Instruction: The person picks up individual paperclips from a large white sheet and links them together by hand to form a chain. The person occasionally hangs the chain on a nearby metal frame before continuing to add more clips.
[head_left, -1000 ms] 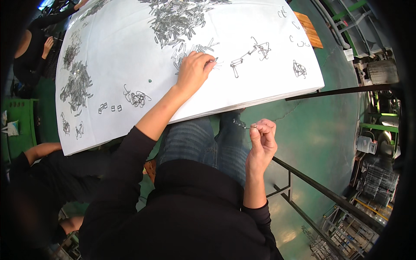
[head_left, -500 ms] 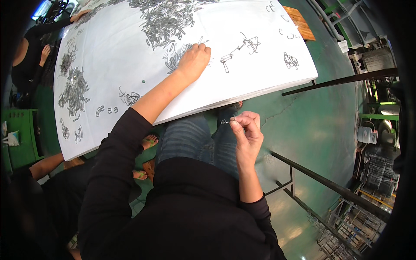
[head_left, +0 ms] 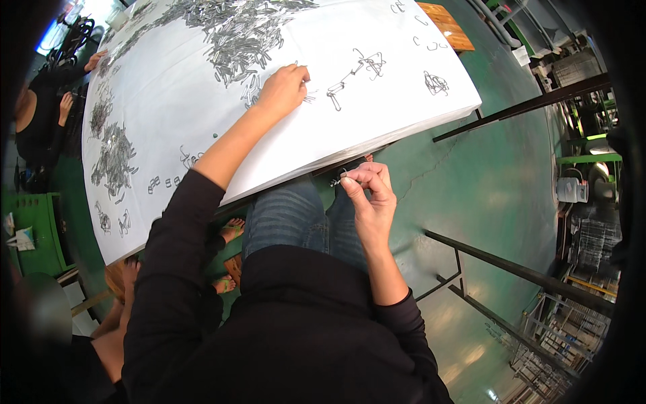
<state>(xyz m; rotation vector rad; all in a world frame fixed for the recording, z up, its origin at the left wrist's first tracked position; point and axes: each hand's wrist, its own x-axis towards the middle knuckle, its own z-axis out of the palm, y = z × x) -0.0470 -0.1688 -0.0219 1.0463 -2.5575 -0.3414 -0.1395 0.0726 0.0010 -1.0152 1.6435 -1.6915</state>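
My left hand rests on the white table top with its fingers curled down at the edge of a small heap of narrow grey metal pieces. Its fingertips are partly hidden, so anything in them cannot be made out. Off the table's near edge, above my lap, my right hand pinches a small bent metal wire piece between thumb and forefinger. To the right of my left hand lies a loose chain of linked wire pieces, ending in a tangle of hooks.
A large spread of metal pieces covers the far part of the white table. Another heap lies at left, and a wire tangle at right. Other people sit along the left side. Dark metal bars stand at right.
The view has shifted, so the table appears farther left. My right hand has moved slightly up and left, still pinching the wire piece. My left hand stays by the small heap.
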